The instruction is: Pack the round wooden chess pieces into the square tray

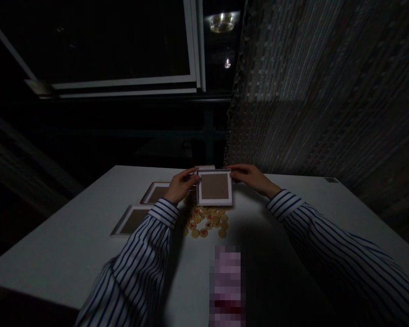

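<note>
Between my hands, a square picture frame (216, 186) with a pale border and a brownish-grey middle is raised over the table, its flat side facing me. My left hand (182, 185) grips its left edge, thumb in front. On the opposite edge, my right hand (254, 178) pinches near the upper corner. Beneath and nearer to me lies a loose heap of round wooden Chinese chess pieces (203, 232), several with red characters showing. The held frame covers the far part of the heap. Another picture frame (206, 167) shows partly behind it.
Two more picture frames lie to the left, a brown-edged one (156, 194) farther off and a pale one (129, 221) closer, partly behind my left sleeve. All rest on a white table (71, 236). A bead curtain (286, 91) hangs at the right, a dark window (105, 41) behind.
</note>
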`<move>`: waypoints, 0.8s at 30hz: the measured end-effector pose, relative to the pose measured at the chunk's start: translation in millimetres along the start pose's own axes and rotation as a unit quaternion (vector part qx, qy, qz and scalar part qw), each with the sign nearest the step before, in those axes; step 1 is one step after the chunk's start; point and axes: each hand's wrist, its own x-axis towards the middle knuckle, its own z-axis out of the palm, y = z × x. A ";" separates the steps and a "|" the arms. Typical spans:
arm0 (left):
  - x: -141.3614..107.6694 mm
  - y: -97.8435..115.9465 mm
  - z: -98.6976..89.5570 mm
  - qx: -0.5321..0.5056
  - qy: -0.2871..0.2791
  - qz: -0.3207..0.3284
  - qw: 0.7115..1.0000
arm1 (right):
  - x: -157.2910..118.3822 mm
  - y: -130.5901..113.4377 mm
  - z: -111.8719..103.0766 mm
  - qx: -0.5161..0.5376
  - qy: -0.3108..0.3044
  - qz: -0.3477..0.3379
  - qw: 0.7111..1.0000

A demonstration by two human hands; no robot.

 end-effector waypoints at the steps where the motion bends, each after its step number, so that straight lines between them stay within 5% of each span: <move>1: -0.7 0.4 0.9 0.002 0.003 -0.002 1.000 | -0.8 0.0 0.3 -0.001 0.002 0.001 1.000; 24: -5.1 -1.1 11.5 -0.003 0.022 -0.024 0.999 | -12.3 7.5 -4.1 -0.037 0.017 -0.022 0.999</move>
